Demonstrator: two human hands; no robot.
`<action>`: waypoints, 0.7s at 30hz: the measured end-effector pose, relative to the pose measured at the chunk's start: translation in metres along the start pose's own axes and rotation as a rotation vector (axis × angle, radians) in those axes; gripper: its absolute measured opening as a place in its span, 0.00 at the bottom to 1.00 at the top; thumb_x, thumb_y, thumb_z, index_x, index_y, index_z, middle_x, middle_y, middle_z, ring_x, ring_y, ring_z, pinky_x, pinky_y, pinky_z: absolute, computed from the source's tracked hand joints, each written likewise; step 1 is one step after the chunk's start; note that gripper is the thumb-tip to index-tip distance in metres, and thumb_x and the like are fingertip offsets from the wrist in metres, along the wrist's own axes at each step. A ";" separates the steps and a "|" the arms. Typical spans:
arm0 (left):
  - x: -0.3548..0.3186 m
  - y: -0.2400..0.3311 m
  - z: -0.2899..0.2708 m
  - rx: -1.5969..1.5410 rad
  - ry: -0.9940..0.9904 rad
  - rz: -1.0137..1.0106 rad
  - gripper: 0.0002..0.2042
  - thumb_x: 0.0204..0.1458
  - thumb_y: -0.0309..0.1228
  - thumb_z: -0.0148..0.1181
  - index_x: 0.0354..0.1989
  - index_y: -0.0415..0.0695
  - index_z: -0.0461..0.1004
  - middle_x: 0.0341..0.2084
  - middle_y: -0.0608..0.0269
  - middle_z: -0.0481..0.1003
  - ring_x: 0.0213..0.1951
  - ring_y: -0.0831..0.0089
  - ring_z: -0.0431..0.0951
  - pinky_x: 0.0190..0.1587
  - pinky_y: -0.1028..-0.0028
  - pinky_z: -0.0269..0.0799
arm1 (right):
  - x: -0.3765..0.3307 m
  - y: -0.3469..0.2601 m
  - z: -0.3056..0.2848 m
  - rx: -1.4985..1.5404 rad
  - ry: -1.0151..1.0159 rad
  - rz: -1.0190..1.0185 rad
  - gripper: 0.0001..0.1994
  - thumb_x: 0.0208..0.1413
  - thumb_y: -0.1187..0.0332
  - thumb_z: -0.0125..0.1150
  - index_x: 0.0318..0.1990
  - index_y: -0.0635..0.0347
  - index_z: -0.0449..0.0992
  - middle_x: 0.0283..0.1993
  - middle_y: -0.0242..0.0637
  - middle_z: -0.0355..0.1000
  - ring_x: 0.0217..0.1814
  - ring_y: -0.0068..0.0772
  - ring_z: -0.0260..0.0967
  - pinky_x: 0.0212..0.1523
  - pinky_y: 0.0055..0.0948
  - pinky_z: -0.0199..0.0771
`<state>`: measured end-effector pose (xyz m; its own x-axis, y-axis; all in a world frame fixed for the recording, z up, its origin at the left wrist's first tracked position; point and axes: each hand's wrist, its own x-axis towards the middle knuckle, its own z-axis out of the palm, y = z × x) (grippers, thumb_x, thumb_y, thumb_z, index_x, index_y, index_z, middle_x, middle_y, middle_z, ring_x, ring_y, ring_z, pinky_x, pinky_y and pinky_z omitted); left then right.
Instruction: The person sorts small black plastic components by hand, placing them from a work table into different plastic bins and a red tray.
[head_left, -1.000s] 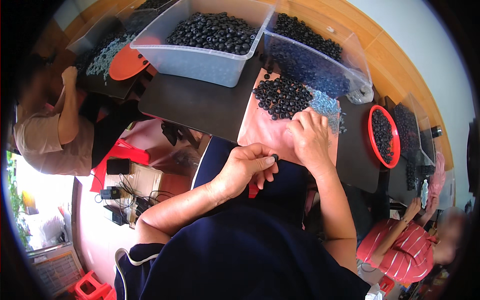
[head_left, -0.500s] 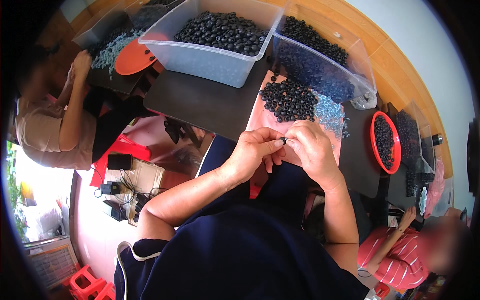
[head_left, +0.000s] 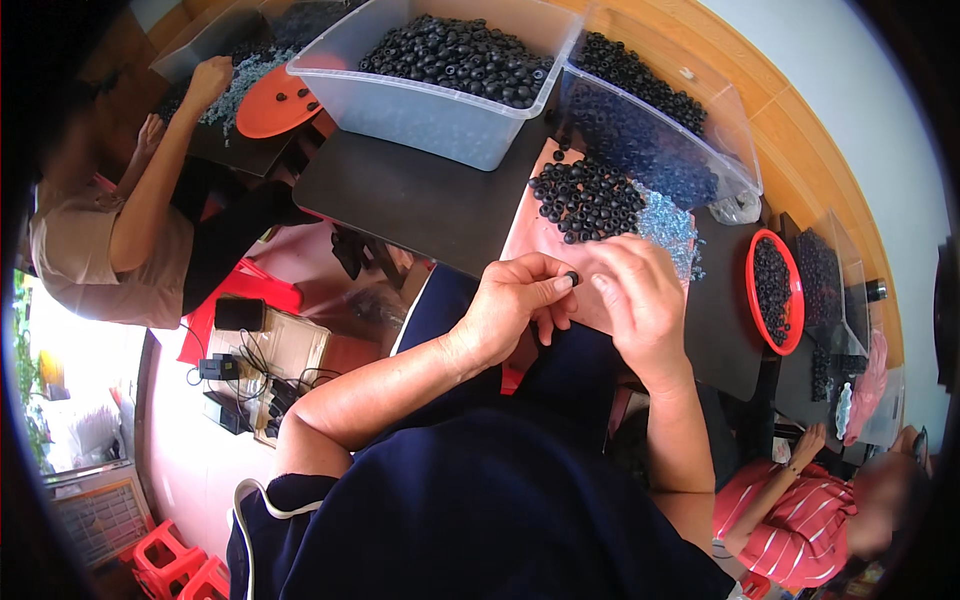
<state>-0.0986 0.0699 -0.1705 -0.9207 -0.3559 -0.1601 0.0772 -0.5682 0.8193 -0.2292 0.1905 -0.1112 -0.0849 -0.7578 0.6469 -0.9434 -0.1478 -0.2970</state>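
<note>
By the pink mat (head_left: 540,240), the left hand (head_left: 505,300) pinches a black bead (head_left: 572,279), likely light, stiff, best gripped by its sides; the right hand (head_left: 646,305) is apart, unclenched.

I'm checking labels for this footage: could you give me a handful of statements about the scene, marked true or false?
1. The left hand pinches a small black piece. True.
2. The right hand grips a plastic bin. False: it is near that piece, thumb and forefinger apart.
3. A heap of black pieces lies on the pink sheet. True.
4. The pale blue pieces lie left of that heap. False: they lie to its right.
5. The red bowl at the right contains black pieces. True.
</note>
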 end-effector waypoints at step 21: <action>0.006 0.000 -0.017 0.072 0.040 0.059 0.07 0.64 0.26 0.55 0.43 0.35 0.74 0.29 0.60 0.77 0.31 0.74 0.78 0.30 0.76 0.76 | 0.026 0.063 0.053 -0.392 -0.190 0.134 0.09 0.47 0.76 0.64 0.36 0.51 0.82 0.41 0.30 0.71 0.52 0.37 0.66 0.50 0.39 0.60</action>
<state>-0.0979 0.0545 -0.1807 -0.8992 -0.4174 -0.1313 0.1016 -0.4910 0.8652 -0.2736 0.1273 -0.1501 -0.1882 -0.8625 0.4697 -0.9814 0.1830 -0.0573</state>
